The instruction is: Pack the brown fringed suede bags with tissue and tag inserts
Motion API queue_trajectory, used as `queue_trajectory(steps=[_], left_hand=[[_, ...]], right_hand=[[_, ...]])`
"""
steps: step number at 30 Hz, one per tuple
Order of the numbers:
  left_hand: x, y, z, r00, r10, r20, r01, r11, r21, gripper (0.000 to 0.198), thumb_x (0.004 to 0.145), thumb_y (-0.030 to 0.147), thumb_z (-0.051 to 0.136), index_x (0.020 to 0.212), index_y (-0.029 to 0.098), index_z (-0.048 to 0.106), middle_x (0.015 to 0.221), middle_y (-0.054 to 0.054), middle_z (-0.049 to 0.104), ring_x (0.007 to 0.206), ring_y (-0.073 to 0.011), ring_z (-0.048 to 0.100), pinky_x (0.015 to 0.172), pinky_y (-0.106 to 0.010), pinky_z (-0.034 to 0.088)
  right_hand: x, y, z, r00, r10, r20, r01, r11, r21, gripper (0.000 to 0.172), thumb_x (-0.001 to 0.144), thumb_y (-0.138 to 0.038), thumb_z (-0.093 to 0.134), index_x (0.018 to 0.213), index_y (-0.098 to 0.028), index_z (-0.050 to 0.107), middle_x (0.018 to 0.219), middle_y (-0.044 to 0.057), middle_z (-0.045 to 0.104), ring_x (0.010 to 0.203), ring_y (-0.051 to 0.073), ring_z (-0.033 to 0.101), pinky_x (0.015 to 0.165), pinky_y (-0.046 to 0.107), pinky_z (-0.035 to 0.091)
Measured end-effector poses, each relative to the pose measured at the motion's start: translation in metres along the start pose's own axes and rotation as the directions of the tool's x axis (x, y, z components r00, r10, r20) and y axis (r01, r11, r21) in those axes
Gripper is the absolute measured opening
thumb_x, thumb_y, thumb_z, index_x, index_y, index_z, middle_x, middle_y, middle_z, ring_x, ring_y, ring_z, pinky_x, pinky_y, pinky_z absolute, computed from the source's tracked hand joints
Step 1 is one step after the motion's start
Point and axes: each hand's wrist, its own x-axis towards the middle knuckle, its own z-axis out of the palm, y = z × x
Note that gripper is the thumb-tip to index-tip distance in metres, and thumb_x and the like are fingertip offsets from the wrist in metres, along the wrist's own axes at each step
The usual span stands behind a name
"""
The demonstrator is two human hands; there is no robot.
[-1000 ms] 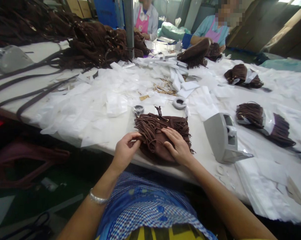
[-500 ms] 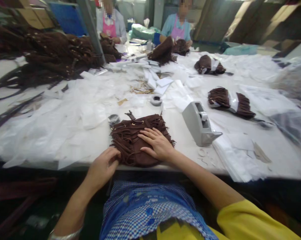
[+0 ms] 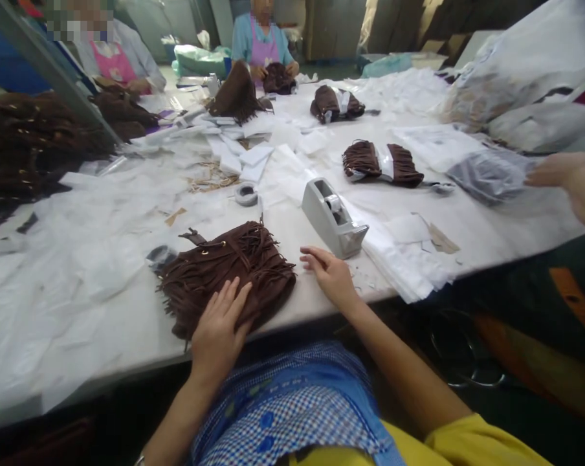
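Observation:
A brown fringed bag (image 3: pixel 234 259) lies flat near the table's front edge, with small gold eyelets along its top. My left hand (image 3: pixel 222 323) rests on its lower front, fingers extended and palm down. Just right of the bag, my right hand (image 3: pixel 329 275) is raised off it, fingers loosely apart and holding nothing. Beyond that hand stands a grey tape dispenser (image 3: pixel 334 220). A roll of tape (image 3: pixel 246 194) lies behind the bag, and a dark roll (image 3: pixel 161 257) touches its left side.
Wrapped brown bundles (image 3: pixel 382 163) lie at the right. Plastic sheets (image 3: pixel 79 259) cover the left; a brown pile (image 3: pixel 35 142) lies beyond. Two people work across the table. Another person's hand (image 3: pixel 571 184) reaches in at the right beside a plastic-wrapped item (image 3: pixel 491 175).
The view has swung right. My right hand has lifted off the bag, and my left hand has moved from its edge onto its front. Another person's hand has appeared at the right.

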Motion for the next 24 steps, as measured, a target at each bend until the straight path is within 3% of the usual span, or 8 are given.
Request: queue_trajectory(steps=[3, 6, 10, 13, 20, 24], left_hand=[[0.004, -0.009, -0.010, 0.997, -0.079, -0.012, 0.075, 0.975, -0.209, 0.046, 0.097, 0.029, 0.048, 0.143, 0.028, 0.050, 0.147, -0.004, 0.053, 0.137, -0.0237, 0.048, 0.117, -0.045, 0.037], [0.007, -0.017, -0.018, 0.978, -0.207, 0.010, 0.194, 0.898, -0.395, 0.044, 0.095, 0.035, 0.053, 0.139, 0.026, 0.056, 0.140, -0.002, 0.060, 0.131, -0.0227, 0.055, 0.115, -0.041, 0.040], [0.006, -0.022, -0.025, 0.956, -0.287, 0.060, 0.278, 0.820, -0.500, 0.047, 0.093, 0.042, 0.056, 0.137, 0.023, 0.058, 0.136, -0.003, 0.063, 0.129, -0.0242, 0.056, 0.114, -0.041, 0.041], [0.007, -0.021, -0.028, 0.950, -0.302, 0.079, 0.299, 0.806, -0.510, 0.050, 0.093, 0.045, 0.056, 0.137, 0.022, 0.058, 0.136, -0.004, 0.063, 0.130, -0.0256, 0.055, 0.114, -0.043, 0.040], [0.012, -0.024, -0.031, 0.937, -0.326, 0.128, 0.346, 0.801, -0.488, 0.053, 0.092, 0.051, 0.054, 0.136, 0.023, 0.059, 0.136, -0.004, 0.063, 0.132, -0.0272, 0.054, 0.114, -0.045, 0.040], [0.021, -0.021, -0.035, 0.944, -0.305, 0.127, 0.329, 0.827, -0.455, 0.054, 0.094, 0.049, 0.052, 0.143, 0.027, 0.050, 0.137, -0.005, 0.062, 0.132, -0.0257, 0.054, 0.112, -0.044, 0.042]], right_hand=[[-0.009, 0.008, -0.006, 0.951, 0.174, 0.257, -0.222, 0.960, 0.170, 0.035, 0.093, -0.040, 0.058, 0.120, -0.022, 0.070, 0.109, 0.006, 0.075, 0.084, 0.021, 0.075, 0.080, 0.039, 0.063], [-0.007, 0.001, 0.002, 0.893, 0.086, 0.443, -0.249, 0.912, 0.327, 0.039, 0.090, -0.044, 0.062, 0.124, -0.025, 0.069, 0.118, 0.002, 0.072, 0.101, 0.023, 0.072, 0.085, 0.038, 0.061], [0.000, -0.017, 0.008, 0.803, -0.025, 0.595, -0.310, 0.835, 0.454, 0.045, 0.088, -0.044, 0.064, 0.129, -0.025, 0.065, 0.126, 0.000, 0.068, 0.110, 0.022, 0.067, 0.093, 0.037, 0.057], [0.003, -0.023, 0.010, 0.789, -0.022, 0.614, -0.363, 0.789, 0.495, 0.051, 0.084, -0.040, 0.069, 0.132, -0.024, 0.061, 0.127, 0.002, 0.067, 0.109, 0.021, 0.066, 0.093, 0.035, 0.056], [0.008, -0.018, 0.023, 0.847, 0.011, 0.531, -0.318, 0.811, 0.491, 0.043, 0.075, -0.036, 0.079, 0.113, -0.019, 0.070, 0.111, 0.004, 0.072, 0.105, 0.020, 0.066, 0.099, 0.034, 0.051], [0.012, -0.014, 0.029, 0.879, 0.034, 0.475, -0.283, 0.839, 0.464, 0.036, 0.073, -0.036, 0.081, 0.102, -0.018, 0.070, 0.100, 0.003, 0.072, 0.093, 0.018, 0.067, 0.088, 0.030, 0.053]])
